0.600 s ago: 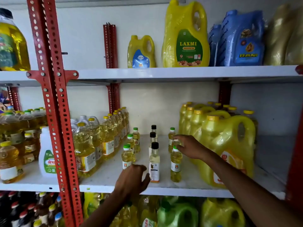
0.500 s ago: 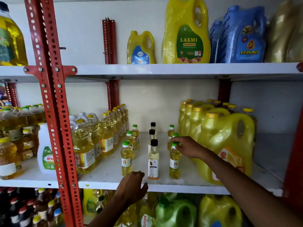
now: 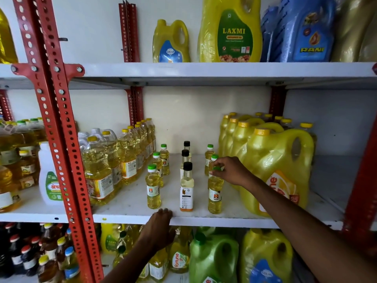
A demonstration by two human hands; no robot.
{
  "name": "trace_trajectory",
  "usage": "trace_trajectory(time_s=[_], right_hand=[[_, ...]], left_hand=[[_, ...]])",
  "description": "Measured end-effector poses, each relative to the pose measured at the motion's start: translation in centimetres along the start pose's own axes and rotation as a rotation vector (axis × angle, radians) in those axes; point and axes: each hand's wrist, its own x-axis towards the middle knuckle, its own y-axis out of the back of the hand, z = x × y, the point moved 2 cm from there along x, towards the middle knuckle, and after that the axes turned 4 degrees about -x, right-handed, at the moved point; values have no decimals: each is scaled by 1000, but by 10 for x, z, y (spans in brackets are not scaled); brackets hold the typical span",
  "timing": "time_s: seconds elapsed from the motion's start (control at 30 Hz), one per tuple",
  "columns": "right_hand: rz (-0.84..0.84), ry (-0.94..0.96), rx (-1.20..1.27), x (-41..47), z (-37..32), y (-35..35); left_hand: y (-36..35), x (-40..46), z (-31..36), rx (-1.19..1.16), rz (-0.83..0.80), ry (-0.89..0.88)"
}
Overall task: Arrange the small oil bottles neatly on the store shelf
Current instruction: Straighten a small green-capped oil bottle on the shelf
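Observation:
Small oil bottles stand in three rows on the white middle shelf (image 3: 130,205). The left row has green caps, with its front bottle (image 3: 153,186) nearest me. The middle row has black caps, led by a white-labelled bottle (image 3: 186,190). In the right row, my right hand (image 3: 230,170) grips the green cap of the front bottle (image 3: 215,195), which stands upright on the shelf. Two more green-capped bottles stand behind it, partly hidden by my fingers. My left hand (image 3: 159,227) rests with its fingertips on the shelf's front edge, holding nothing.
Large yellow jugs (image 3: 273,160) crowd the shelf right of the small bottles. Medium clear oil bottles (image 3: 114,160) line the left side. A red perforated upright (image 3: 57,129) stands at the left. More jugs sit on the shelves above and below.
My right hand slid from the rear bottles forward onto the front right bottle's cap. My left hand dropped from the shelf surface down to its front edge.

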Motion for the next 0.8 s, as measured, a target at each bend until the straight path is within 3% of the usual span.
trace_trajectory(time_s=[0.13, 0.8], right_hand=[[-62, -9, 11, -5, 4, -4], [-68, 56, -46, -13, -1, 4]], left_hand=[[-6, -4, 1, -7, -22, 14], [-1, -4, 8, -46, -34, 25]])
